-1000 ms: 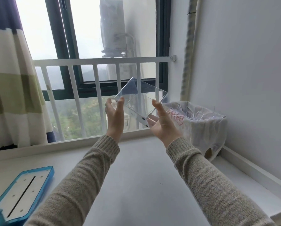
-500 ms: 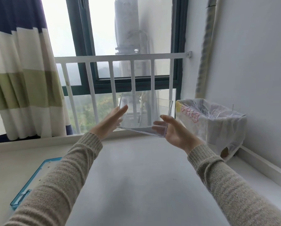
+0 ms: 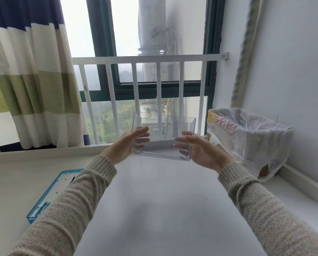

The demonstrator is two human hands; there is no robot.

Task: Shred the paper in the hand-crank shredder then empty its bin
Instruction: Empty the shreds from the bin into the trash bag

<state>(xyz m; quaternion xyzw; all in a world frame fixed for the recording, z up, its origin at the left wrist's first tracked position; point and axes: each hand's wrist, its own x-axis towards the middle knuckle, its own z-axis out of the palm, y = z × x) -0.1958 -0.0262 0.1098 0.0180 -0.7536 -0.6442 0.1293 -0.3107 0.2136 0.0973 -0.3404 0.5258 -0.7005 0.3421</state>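
Note:
The shredder's clear plastic bin [image 3: 163,133] is upright, held just above the far part of the white table [image 3: 163,200]; it looks empty. My left hand [image 3: 128,143] presses its left wall and my right hand [image 3: 197,150] its right wall, fingers spread flat against the sides. The blue shredder top [image 3: 49,196], white-faced with a slot, lies flat at the table's left, partly hidden by my left sleeve. A waste basket [image 3: 247,139] lined with a white plastic bag stands at the right by the wall, with thin paper strips inside.
A white railing [image 3: 149,59] and window run along the table's far edge. A striped curtain [image 3: 34,80] hangs at the left. The white wall and a low ledge [image 3: 306,183] close off the right side.
The bin has turned from tilted on a corner to upright and has come down toward the table, moving left away from the waste basket. Both hands stayed on it.

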